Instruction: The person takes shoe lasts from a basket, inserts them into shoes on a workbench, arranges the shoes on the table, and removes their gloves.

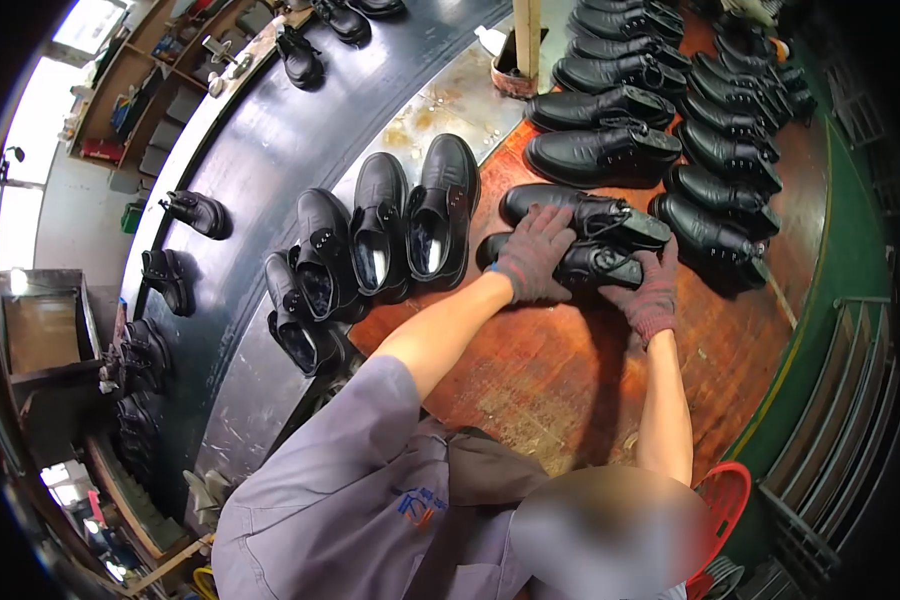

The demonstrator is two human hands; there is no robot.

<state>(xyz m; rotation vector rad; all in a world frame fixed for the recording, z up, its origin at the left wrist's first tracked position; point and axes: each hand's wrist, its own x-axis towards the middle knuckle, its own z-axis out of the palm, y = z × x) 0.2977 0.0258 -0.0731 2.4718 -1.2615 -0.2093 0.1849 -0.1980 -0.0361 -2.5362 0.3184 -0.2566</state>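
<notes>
Grey-gloved left hand point(540, 256): fingers spread flat over 2 black shoes point(592, 218).
Gloved right hand point(650, 292): fingers curved at their heels; grip strength, I can't say.
Wooden tabletop point(510, 375): both lie on it, side by side.
Shoe rows point(600, 152): 2, toward the tabletop's far end.
Upright shoes point(380, 185): along the tabletop's left edge.

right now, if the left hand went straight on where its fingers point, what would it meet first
Past the black shoe already beneath it, the left hand would probably meet the next black shoe in the row ahead; depth is unclear, so it might pass above.
</notes>
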